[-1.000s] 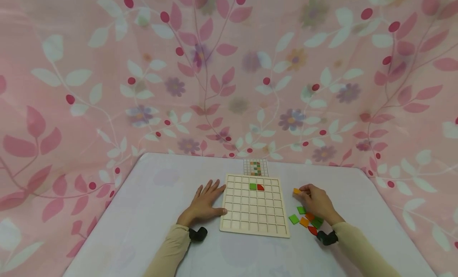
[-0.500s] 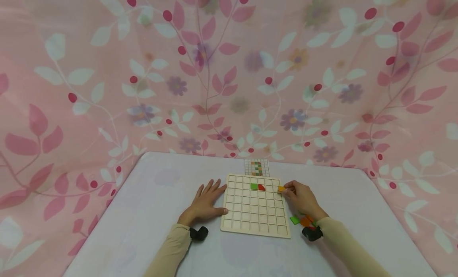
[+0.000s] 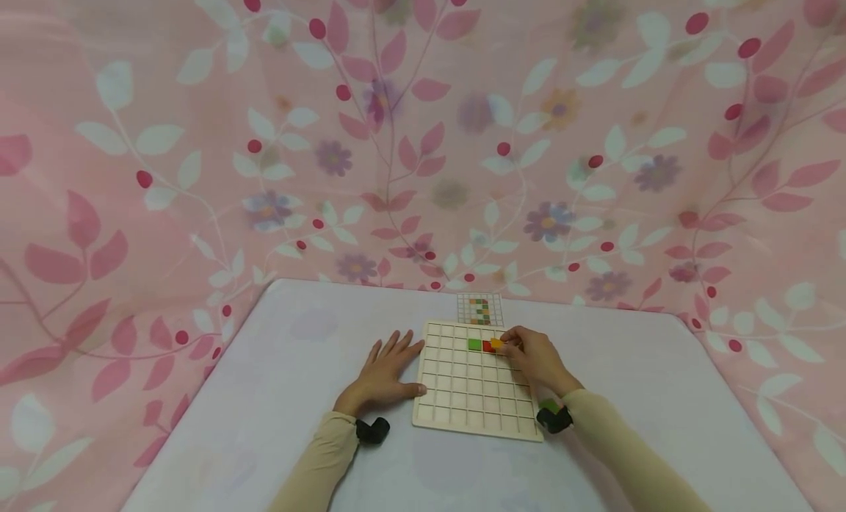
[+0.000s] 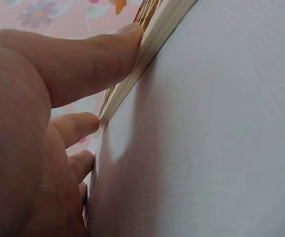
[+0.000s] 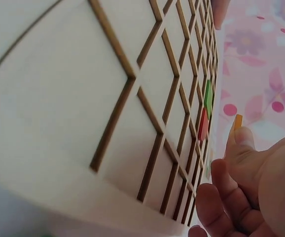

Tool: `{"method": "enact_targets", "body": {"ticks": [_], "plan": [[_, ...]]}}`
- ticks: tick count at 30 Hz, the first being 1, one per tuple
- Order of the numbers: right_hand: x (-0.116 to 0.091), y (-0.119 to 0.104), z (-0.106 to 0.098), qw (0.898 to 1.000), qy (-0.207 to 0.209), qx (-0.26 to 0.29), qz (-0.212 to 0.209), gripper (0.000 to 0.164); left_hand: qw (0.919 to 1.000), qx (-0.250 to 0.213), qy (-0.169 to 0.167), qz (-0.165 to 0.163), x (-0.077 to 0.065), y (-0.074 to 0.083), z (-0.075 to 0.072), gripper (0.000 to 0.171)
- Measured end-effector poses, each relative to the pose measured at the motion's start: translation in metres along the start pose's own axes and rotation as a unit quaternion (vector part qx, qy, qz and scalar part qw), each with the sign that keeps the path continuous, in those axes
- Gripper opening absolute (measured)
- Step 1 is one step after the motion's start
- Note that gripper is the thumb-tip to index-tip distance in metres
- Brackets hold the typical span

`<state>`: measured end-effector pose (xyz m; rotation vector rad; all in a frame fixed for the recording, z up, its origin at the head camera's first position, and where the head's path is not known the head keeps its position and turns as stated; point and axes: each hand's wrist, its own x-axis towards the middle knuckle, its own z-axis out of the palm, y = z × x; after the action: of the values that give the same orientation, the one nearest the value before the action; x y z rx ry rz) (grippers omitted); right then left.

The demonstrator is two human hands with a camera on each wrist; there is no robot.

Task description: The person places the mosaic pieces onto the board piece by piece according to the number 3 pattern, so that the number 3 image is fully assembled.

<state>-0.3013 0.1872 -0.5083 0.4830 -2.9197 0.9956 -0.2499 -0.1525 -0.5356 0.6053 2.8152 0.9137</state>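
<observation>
A wooden grid board (image 3: 456, 394) lies on the table, with a green square tile (image 3: 474, 344) and a red rounded tile (image 3: 487, 347) side by side in its second row from the far edge. My right hand (image 3: 538, 358) pinches an orange tile (image 3: 497, 343) over the board, where it partly overlaps the red tile in the head view. The orange tile (image 5: 238, 121) stands up from the thumb tip in the right wrist view. Spread fingers of my left hand (image 3: 383, 376) touch the board's left edge; in the left wrist view the thumb (image 4: 127, 49) rests on the rim.
A small printed pattern card (image 3: 479, 308) with coloured squares lies just beyond the board's far edge. Loose green tiles (image 3: 548, 405) show beside the right wrist, the rest of the pile hidden by it. A floral curtain (image 3: 423, 167) hangs behind the white table (image 3: 317, 336).
My right hand has carried the orange tile leftward from beside the loose pile to above the board, close to the red tile. My left hand stays at the board's edge.
</observation>
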Motion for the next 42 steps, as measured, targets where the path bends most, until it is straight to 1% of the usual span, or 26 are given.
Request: {"method": "enact_targets", "body": {"ticks": [5, 9, 13, 16, 21, 26, 32, 35, 39, 42], "plan": [[0.005, -0.004, 0.007, 1.000, -0.004, 0.007, -0.027, 0.017, 0.9999, 0.003, 0.003, 0.010, 0.001, -0.002, 0.001, 0.091], [0.008, -0.008, 0.012, 0.999, -0.019, 0.011, -0.025, 0.018, 0.9997, -0.002, 0.009, 0.023, 0.002, -0.005, 0.001, 0.091], [0.010, -0.013, 0.016, 0.999, -0.039, 0.018, -0.009, 0.019, 0.9997, -0.003, 0.007, 0.021, 0.002, -0.005, 0.001, 0.091], [0.012, -0.017, 0.020, 0.999, -0.045, 0.019, -0.016, 0.017, 0.9999, 0.002, 0.000, 0.010, 0.003, -0.005, 0.001, 0.090], [0.014, -0.021, 0.025, 0.998, -0.037, 0.018, -0.050, 0.016, 0.9999, 0.010, -0.008, -0.001, 0.002, -0.003, 0.001, 0.090], [0.018, -0.026, 0.029, 0.997, -0.029, 0.011, -0.076, 0.017, 0.9999, 0.010, -0.007, 0.000, 0.001, -0.003, 0.001, 0.090], [0.024, -0.032, 0.034, 0.997, -0.033, 0.000, -0.067, 0.018, 0.9999, 0.000, 0.001, 0.012, 0.002, -0.005, 0.004, 0.090], [0.026, -0.034, 0.036, 0.997, -0.035, -0.014, -0.064, 0.018, 0.9998, -0.005, 0.004, 0.016, 0.003, -0.007, 0.007, 0.091], [0.029, -0.035, 0.038, 0.997, -0.028, -0.022, -0.070, 0.017, 0.9999, 0.003, 0.008, 0.011, 0.003, -0.010, 0.010, 0.091], [0.030, -0.037, 0.039, 0.997, -0.024, -0.023, -0.075, 0.017, 0.9999, 0.007, 0.006, 0.008, 0.003, -0.009, 0.008, 0.091]]}}
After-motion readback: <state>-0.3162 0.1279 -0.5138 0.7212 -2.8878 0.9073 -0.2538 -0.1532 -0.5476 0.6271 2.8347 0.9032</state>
